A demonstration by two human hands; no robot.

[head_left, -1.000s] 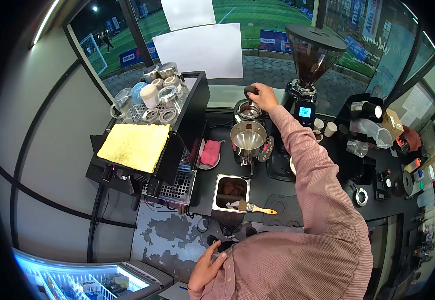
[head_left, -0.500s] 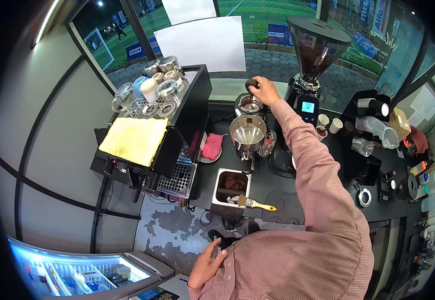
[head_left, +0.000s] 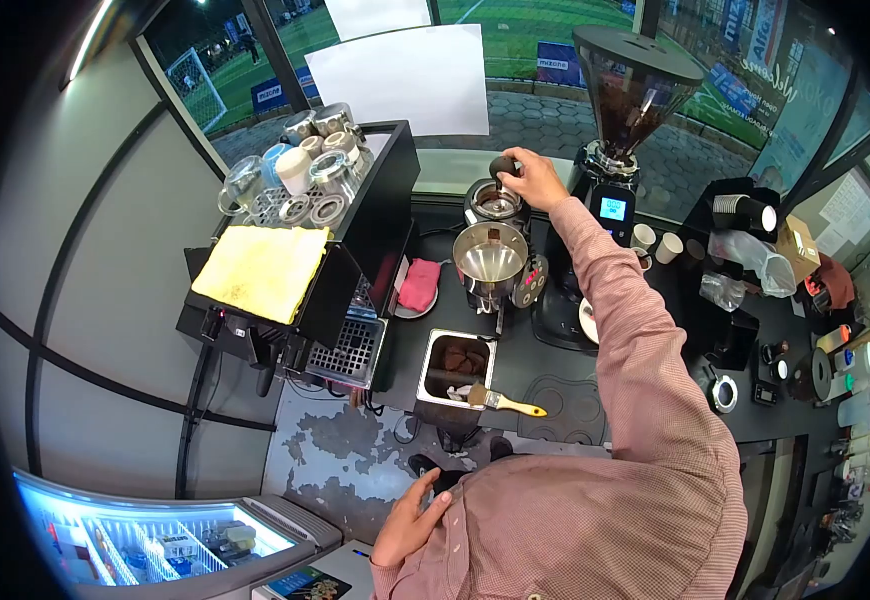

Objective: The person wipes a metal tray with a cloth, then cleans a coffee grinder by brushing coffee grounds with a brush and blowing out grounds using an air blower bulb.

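My right hand (head_left: 533, 180) reaches forward with its fingers closed round a black knob (head_left: 501, 168). The knob is above a round metal-rimmed opening (head_left: 497, 204) on the counter machine; whether it is attached there I cannot tell. Just in front of that opening is a shiny steel bowl (head_left: 490, 262), with a round red-dotted panel (head_left: 529, 283) beside it. My left hand (head_left: 410, 522) hangs low in front of my shirt, fingers apart and holding nothing. Nearer me, a steel bin (head_left: 423, 372) contains dark coffee pucks, and a yellow-handled brush (head_left: 511, 403) lies across its rim.
An espresso machine (head_left: 407, 165) with cups and a yellow cloth (head_left: 263, 272) on top stands left. A pink cloth (head_left: 420, 285) lies beside it. On the right are a coffee grinder (head_left: 617, 210) and paper cups (head_left: 668, 247). A lit fridge (head_left: 285, 512) is low left.
The view has shifted slightly, moving most things a little left and up. My right hand stays on the black knob, and my left hand remains low and open.
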